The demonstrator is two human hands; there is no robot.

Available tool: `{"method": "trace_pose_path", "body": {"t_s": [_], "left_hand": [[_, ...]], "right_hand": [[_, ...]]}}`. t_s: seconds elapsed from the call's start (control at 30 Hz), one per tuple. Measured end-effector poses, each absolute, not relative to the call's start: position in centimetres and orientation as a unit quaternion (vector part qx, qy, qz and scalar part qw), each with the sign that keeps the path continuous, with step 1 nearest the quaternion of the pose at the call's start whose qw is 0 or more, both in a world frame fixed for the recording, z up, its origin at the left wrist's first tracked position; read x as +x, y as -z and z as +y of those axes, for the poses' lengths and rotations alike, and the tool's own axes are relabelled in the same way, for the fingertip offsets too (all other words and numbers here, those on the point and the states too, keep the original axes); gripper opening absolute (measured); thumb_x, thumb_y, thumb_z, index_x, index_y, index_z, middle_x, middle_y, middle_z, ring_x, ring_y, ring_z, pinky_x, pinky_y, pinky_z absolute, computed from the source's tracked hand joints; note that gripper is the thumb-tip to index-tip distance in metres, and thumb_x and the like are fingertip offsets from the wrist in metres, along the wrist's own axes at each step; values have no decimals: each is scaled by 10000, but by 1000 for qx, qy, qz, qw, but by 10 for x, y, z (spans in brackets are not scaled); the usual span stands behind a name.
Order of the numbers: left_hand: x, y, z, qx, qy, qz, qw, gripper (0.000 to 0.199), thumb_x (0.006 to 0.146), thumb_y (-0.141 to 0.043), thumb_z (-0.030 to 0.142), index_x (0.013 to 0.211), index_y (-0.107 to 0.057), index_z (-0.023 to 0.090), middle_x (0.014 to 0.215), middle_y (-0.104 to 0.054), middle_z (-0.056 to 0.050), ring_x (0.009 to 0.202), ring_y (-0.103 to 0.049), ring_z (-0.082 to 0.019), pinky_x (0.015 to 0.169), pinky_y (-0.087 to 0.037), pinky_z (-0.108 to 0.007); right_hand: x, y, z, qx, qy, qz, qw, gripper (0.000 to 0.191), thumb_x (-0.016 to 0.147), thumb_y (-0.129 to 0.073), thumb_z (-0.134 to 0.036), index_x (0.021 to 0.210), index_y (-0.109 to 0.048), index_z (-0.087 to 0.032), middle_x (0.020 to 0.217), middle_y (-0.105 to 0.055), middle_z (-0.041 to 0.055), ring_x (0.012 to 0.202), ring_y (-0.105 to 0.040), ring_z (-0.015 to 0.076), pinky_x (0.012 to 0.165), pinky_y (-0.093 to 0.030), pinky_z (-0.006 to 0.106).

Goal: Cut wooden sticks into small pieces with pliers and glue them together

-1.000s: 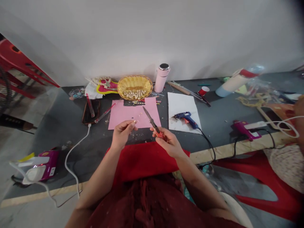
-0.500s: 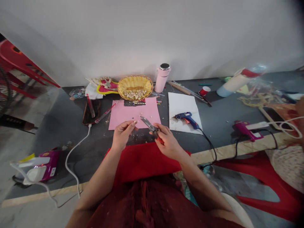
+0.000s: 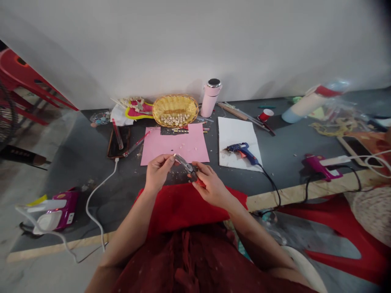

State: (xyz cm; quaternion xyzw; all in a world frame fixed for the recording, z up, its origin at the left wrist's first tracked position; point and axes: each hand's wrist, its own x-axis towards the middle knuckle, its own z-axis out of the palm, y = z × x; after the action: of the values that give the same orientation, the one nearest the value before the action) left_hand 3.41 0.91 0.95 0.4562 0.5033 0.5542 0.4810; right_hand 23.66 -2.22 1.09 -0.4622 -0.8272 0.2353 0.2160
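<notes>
My left hand (image 3: 159,171) pinches a tiny pale piece between thumb and forefinger; its kind is too small to make out. In my right hand (image 3: 210,183) is a pair of scissors (image 3: 187,166) with red handles, fingers wrapped round them. The blade tips reach the piece at my left fingertips. Beyond both hands lies a pink sheet of paper (image 3: 174,148) with small pale bits on it. Behind it a yellow wicker basket (image 3: 175,106) holds many small pale pieces. A red cloth (image 3: 183,211) covers my lap below the hands.
A blue glue gun (image 3: 242,152) rests on a white board (image 3: 235,132) to the right. A pink flask (image 3: 210,99) stands near the wall. On the left are a phone (image 3: 113,144) with a white cable (image 3: 91,203) and a purple power strip (image 3: 65,207).
My right hand has brought the scissors left, and their tips now meet the small piece in my left hand. My left hand has stayed almost still.
</notes>
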Motion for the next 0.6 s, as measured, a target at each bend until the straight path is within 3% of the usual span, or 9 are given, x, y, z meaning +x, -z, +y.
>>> {"method": "trace_pose_path", "body": {"t_s": [0.23, 0.6], "left_hand": [[33, -9, 9, 478, -537, 513, 468, 272, 788, -652, 426, 780, -716, 163, 659, -662, -18, 477, -386, -73, 473, -303, -214], [32, -13, 8, 513, -513, 538, 430, 232, 799, -637, 379, 779, -723, 165, 695, -691, -37, 584, -540, -119, 529, -374, -216]], "right_hand": [[236, -8, -23, -442, -244, -830, 239, 154, 898, -489, -250, 1003, -586, -191, 1337, -485, 122, 1221, -461, 260, 1009, -423, 449], [238, -5, -24, -453, -209, -834, 235, 128, 889, -494, -240, 961, -591, -199, 1297, -519, 128, 1150, -510, 271, 961, -458, 468]]}}
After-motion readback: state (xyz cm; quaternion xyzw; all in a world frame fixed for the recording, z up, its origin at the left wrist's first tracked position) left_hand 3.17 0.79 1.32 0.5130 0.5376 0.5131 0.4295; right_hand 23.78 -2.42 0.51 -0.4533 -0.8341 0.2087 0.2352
